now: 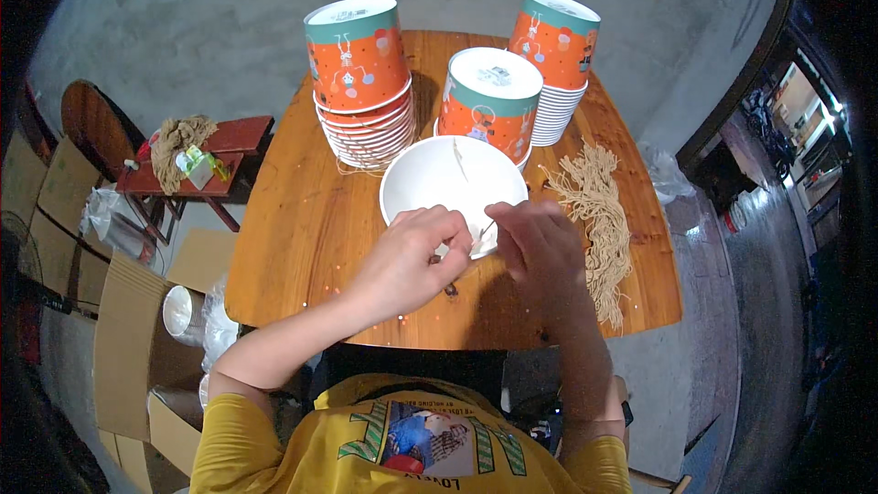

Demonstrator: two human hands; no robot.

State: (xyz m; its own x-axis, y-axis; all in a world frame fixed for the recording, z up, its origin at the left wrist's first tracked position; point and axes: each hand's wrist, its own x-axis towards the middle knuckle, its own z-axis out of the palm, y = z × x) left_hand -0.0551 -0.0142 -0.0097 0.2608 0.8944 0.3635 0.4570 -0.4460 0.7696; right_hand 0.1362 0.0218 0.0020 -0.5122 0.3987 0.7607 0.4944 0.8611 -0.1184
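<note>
A white-lined paper bucket point(444, 174) lies tipped on the table, its round mouth facing me. Inside it a thin pale strand point(460, 163) shows near the far wall. My left hand point(416, 252) is at the near rim, thumb and fingers pinched together. Close beside it my right hand point(540, 242) is also closed, fingertips pressed together over the rim's right side. Whatever the fingertips pinch is too small to make out. To the right of my right hand lies a bundle of tan twine point(604, 238), its ends loose.
Stacks of upside-down orange paper buckets stand at the far left point(357, 64), far right point(558, 46) and middle point(494, 101) of the wooden table point(293, 247). More twine point(181, 142) hangs over a red bench point(229, 142) to the left. Cardboard boxes point(128, 348) stand at lower left.
</note>
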